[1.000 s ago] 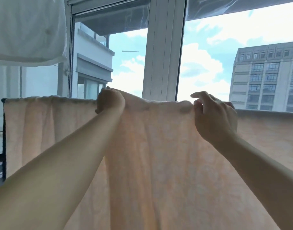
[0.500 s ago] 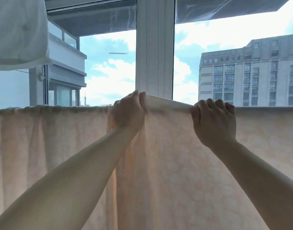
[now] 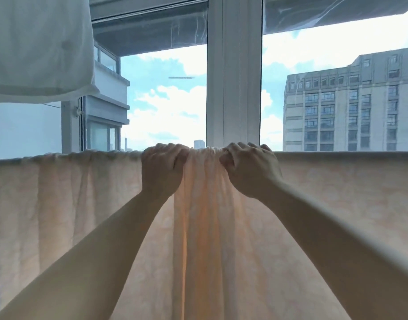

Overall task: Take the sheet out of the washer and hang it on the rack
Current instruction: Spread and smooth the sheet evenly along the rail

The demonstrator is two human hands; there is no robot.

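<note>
A white fabric item hangs at the upper left, its lower edge rounded and puffy. Beyond it stands a white window frame post, upright in the middle. Far off on the right rises a tall grey multi-storey building with rows of windows. On the left, a nearer grey-and-white building with glazed balconies juts in. Blue sky with white clouds fills the gap between.

Two bare forearms reach up from the bottom edge of the view, with no sleeves, watch or bracelet on them. The left hand and right hand wear no gloves or rings.
</note>
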